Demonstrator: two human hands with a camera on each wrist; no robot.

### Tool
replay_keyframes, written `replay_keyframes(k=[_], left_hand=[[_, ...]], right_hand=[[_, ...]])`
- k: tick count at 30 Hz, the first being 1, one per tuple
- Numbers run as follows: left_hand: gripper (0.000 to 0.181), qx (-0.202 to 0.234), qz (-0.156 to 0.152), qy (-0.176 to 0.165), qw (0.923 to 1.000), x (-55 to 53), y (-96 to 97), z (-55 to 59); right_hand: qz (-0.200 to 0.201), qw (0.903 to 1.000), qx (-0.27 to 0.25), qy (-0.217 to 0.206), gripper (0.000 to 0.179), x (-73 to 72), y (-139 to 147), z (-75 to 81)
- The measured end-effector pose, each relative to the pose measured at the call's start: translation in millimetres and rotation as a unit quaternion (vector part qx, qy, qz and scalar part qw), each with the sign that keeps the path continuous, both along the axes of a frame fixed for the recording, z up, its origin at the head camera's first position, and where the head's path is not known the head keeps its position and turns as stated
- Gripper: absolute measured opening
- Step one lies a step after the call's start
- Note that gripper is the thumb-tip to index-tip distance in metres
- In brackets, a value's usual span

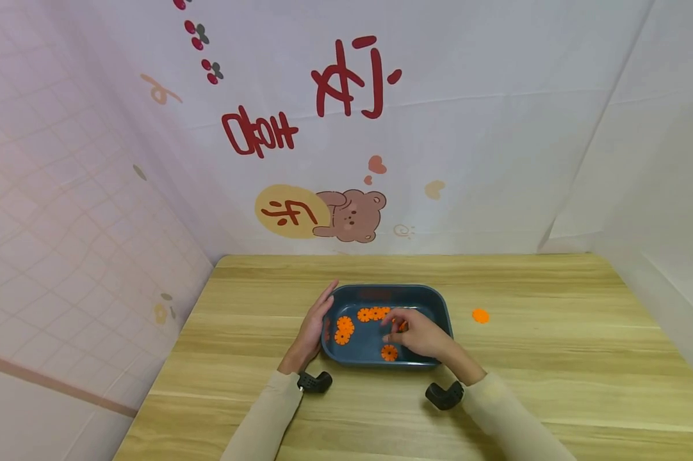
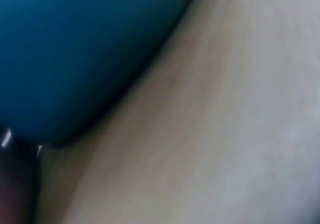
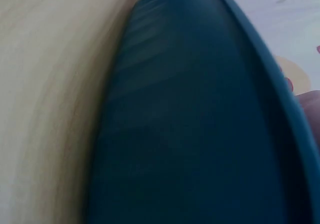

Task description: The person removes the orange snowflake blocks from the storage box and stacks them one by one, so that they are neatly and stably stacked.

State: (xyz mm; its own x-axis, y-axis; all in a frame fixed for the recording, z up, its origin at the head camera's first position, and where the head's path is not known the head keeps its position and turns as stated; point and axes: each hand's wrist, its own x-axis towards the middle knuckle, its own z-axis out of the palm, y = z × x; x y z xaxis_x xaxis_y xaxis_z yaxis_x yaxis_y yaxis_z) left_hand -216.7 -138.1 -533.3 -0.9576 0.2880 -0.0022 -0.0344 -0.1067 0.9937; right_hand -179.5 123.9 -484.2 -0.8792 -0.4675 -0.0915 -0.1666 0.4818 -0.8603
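A rectangular blue tray (image 1: 365, 349) with rounded corners stands on the wood-grain tabletop (image 1: 542, 358). The left hand (image 1: 313, 326) rests along the outer left wall of the tray. Its fingers are extended, lie close together and point toward the far side.

The right hand (image 1: 420, 333) is over the right half of the tray, with the wrist above the near right corner. Its fingers are bent, with a narrow gap between thumb and forefinger. A partly hidden orange disc (image 1: 403, 326) shows beside these fingers; whether they hold it cannot be told.

Further notched orange discs lie inside the tray:
- Left side: two overlapping discs (image 1: 343, 329).
- Far side, left of the right hand: a row of three discs (image 1: 375, 313).
- Near side, just below the right hand: a single disc (image 1: 389, 353).

One loose disc (image 1: 481, 315) lies on the tabletop, to the right of the tray and apart from it.

A black wrist device (image 1: 316, 382) is fitted at the left cuff; a second black device (image 1: 445, 396) is fitted at the right cuff. Both sleeves (image 1: 266, 410) are pale. A white backdrop (image 1: 485, 141) with a printed bear (image 1: 357, 216) stands behind the tabletop.
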Motion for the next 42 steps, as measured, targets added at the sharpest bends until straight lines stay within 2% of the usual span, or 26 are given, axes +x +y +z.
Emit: replay_keyframes(k=[9,15,24,33,42], left_hand=[[0.058,0.002,-0.002,-0.001,1.0000,-1.2,0.7,0.7],[0.057,0.000,0.001,-0.004,1.0000,0.3,1.0,1.6],[0.057,-0.004,0.002,-0.007,1.0000,0.0,1.3,1.7],[0.058,-0.016,-0.003,0.020,0.9997,-1.2,-0.1,0.0],[0.055,-0.006,0.005,0.006,1.0000,0.0,0.4,0.3]], right_hand=[[0.020,0.9980,0.015,-0.058,0.022,-1.9,-2.6,-1.5],[0.020,0.9982,0.043,-0.036,0.021,-3.1,-3.6,-4.8],[0.032,0.9945,0.100,0.002,0.030,-1.5,-6.0,-4.6],[0.022,0.9944,0.102,0.018,0.023,0.2,-7.3,-5.1],[0.010,0.9946,0.103,0.005,0.021,1.2,-8.7,-5.0]])
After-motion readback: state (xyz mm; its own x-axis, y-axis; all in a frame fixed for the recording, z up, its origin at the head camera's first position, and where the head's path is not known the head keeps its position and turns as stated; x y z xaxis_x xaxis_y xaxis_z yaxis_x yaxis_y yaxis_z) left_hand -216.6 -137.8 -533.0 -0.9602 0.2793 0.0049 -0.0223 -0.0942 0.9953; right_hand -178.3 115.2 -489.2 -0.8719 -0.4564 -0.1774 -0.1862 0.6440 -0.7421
